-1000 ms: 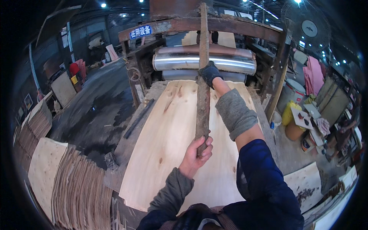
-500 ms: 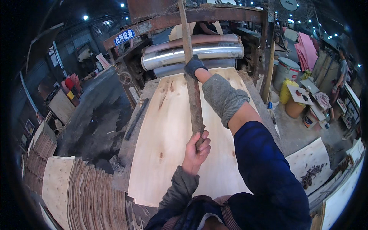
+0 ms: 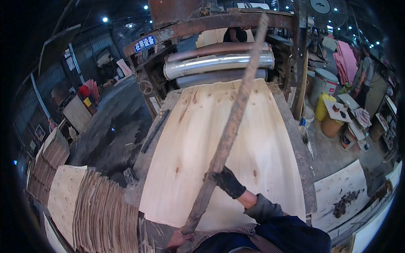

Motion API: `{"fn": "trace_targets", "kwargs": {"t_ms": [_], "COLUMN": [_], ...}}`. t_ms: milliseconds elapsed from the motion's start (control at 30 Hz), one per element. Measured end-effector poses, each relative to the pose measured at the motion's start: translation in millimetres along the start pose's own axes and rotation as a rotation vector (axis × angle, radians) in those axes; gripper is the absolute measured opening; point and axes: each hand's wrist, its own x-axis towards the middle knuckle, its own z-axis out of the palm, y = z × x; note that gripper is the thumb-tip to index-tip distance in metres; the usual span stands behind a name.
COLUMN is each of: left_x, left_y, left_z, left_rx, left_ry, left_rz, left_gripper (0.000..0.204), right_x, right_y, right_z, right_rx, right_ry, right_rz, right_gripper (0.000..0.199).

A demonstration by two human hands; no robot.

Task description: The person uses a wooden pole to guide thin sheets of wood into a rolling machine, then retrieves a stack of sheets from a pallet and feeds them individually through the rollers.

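Gripping a long, rough pole (image 3: 230,126), both hands were closed around it: the right hand (image 3: 223,179), in a dark glove, clasped the pole partway up, and the bare left hand (image 3: 179,239) held its lower end at the bottom edge of the view, only partly visible. Pole ran diagonally from that lower end up and to the right, its far tip ending near the rusty beam (image 3: 211,23) of the machine. It passed above a pale veneer sheet (image 3: 198,147); whether it touched the sheet could not be told. Sheet lay flat on the worktop (image 3: 301,156), covering most of it, with small knots and a brown streak near its far left. Far edge of the sheet sat just beside the shiny steel rollers (image 3: 215,63), stacked one over another under the beam. Right forearm in a grey sleeve, upper arm in blue. To the left of the worktop, on the dark floor (image 3: 112,130), stacks of veneer (image 3: 101,215) stood fanned on edge, with one flat piece leaning over them. To the right: a yellow container (image 3: 324,107), a pale barrel (image 3: 325,82) and a small cluttered table (image 3: 339,107). Another person (image 3: 367,69) stood well apart at far right.
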Motion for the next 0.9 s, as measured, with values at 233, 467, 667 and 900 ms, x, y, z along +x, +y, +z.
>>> {"fn": "trace_targets", "kwargs": {"t_ms": [233, 467, 667, 900], "left_x": [-28.4, -21.9, -30.4, -10.3], "left_y": [34.9, 96.3, 196.4, 242.0], "left_z": [17.2, 50.6, 99.2, 174.1], "left_rx": [0.277, 0.241, -0.152, -0.501], "left_ry": [0.04, -0.069, -0.16, -0.335], "left_rz": [-0.257, 0.053, -0.052, -0.126], "left_gripper": [0.03, 0.039, 0.045, 0.034], "right_x": [-50.3, -39.7, -24.9, -3.7], "right_y": [16.5, -3.8, -55.9, -114.5], "right_z": [-54.5, -93.2, -75.4, -113.9], "right_rx": [0.204, 0.257, 0.186, 0.079], "right_ry": [0.237, 0.266, 0.304, 0.278], "right_rz": [0.144, 0.046, -0.059, -0.153], "right_gripper": [0.037, 0.046, 0.046, 0.034]}}
